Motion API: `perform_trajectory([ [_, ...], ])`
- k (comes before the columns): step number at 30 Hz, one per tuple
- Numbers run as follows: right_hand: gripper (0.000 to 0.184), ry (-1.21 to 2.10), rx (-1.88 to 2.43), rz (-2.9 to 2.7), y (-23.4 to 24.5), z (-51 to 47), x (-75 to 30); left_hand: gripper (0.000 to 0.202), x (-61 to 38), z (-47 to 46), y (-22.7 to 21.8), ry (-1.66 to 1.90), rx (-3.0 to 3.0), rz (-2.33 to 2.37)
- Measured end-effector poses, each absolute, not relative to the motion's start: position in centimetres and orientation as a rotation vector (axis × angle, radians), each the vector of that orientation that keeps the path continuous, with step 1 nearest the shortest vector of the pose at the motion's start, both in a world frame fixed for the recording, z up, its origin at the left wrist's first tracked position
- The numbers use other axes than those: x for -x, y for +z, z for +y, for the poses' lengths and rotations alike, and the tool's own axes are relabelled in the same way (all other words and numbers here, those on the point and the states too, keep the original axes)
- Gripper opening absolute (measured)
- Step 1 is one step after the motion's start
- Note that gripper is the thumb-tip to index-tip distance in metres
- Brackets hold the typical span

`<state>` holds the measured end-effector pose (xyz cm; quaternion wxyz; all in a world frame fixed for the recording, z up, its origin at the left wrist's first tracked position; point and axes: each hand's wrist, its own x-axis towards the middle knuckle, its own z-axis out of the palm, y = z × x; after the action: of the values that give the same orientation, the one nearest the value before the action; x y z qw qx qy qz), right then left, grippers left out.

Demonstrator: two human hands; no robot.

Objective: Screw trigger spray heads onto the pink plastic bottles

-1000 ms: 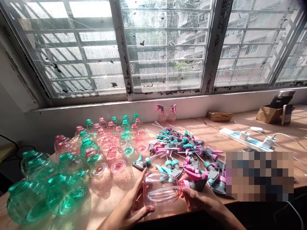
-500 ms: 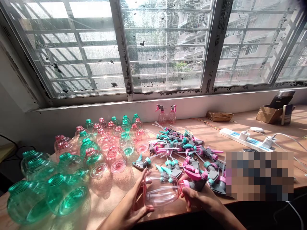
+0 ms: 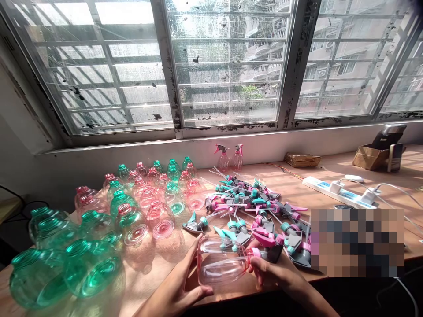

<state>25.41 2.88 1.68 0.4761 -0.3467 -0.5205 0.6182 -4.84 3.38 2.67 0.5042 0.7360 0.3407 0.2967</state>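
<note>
A clear pink plastic bottle (image 3: pixel 220 264) lies on its side near the table's front edge, held between both hands. My left hand (image 3: pixel 180 284) cups its base, fingers wrapped round it. At the bottle's neck, my right hand (image 3: pixel 269 273) is closed on a pink and grey trigger sprayer head (image 3: pixel 268 250), whose tube runs inside the bottle. Behind the hands lies a heap of pink and teal sprayer heads (image 3: pixel 254 207).
Several empty pink and green bottles (image 3: pixel 132 207) stand at the left of the wooden table (image 3: pixel 297 187). Two finished spray bottles (image 3: pixel 229 157) stand by the wall. A power strip (image 3: pixel 340 192), a cardboard box (image 3: pixel 373 156) and a blurred patch are at the right.
The bottle has turned slightly in my hands and my left fingers have shifted on its base. Everything else stays where it was.
</note>
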Motion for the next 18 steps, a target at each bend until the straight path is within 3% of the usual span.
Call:
perform_trajectory([
  [8,0.041,1.518,0.832,-1.228,1.9,2.7,-25.2,0.102,4.6,3.0,3.0,0.721,-1.688,0.834],
  [18,0.036,1.503,0.776,-1.256,1.6,3.1,-25.3,0.094,4.8,3.0,3.3,0.686,-1.802,0.892],
])
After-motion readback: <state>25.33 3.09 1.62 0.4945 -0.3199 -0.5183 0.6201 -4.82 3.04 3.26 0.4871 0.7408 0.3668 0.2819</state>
